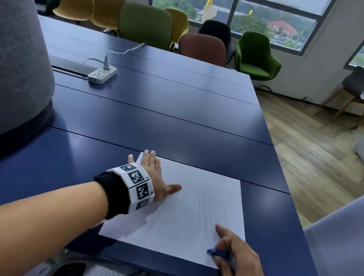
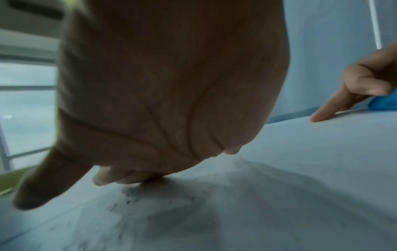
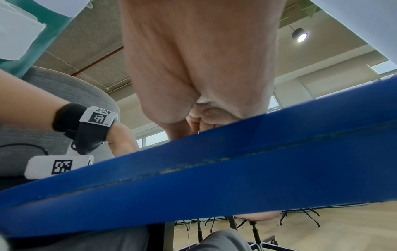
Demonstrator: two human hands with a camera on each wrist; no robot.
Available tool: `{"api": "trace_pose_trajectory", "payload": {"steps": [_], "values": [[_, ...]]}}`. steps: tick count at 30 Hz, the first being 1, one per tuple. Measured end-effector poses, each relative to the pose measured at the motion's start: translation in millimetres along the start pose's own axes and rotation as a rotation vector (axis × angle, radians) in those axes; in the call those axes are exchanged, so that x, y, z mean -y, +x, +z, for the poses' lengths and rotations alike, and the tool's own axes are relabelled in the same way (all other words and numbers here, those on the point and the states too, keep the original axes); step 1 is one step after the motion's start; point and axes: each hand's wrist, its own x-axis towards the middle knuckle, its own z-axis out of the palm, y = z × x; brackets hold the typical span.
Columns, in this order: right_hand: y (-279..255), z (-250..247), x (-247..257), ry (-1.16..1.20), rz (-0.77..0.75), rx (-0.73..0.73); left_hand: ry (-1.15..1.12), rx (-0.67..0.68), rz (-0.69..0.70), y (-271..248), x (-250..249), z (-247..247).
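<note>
A white sheet of paper (image 1: 189, 209) lies on the dark blue table (image 1: 156, 115) near its front edge. My left hand (image 1: 154, 176) lies flat on the sheet's far left corner, fingers straight and thumb spread; the left wrist view shows its palm (image 2: 171, 84) pressing on the paper (image 2: 279, 169). My right hand (image 1: 228, 249) is at the sheet's near right corner. Its curled fingers hold a blue pen (image 1: 218, 252), and its index finger (image 2: 318, 118) stretches out and touches the paper. In the right wrist view the table's front edge (image 3: 214, 178) hides the fingers.
A white power strip (image 1: 102, 74) with a plugged cable lies at the table's far left. A grey padded column (image 1: 12, 55) stands on the left. Several chairs (image 1: 145, 25) line the far side under the windows. Wooden floor (image 1: 314, 156) lies beyond the table's right edge.
</note>
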Motion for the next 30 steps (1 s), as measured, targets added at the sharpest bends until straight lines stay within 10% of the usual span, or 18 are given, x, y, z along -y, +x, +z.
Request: {"api": "trace_pose_trajectory", "payload": {"steps": [7,15,21,30], "values": [[2.5,-7.7,3.7,-0.016,0.028,0.062,0.128,0.098,0.598,-10.4,-54.9,-1.9],[3.8,-11.4,8.9,-0.053,0.034,0.097,0.029,0.037,0.162,0.0,8.9,-9.4],[9.4,-20.7,21.0,-0.138,0.047,0.183,-0.048,0.062,0.366,-3.7,8.3,-27.8],[112.5,-60.4,46.3,-0.274,0.011,0.279,0.009,0.058,0.315,-2.0,-4.4,-30.5]]}}
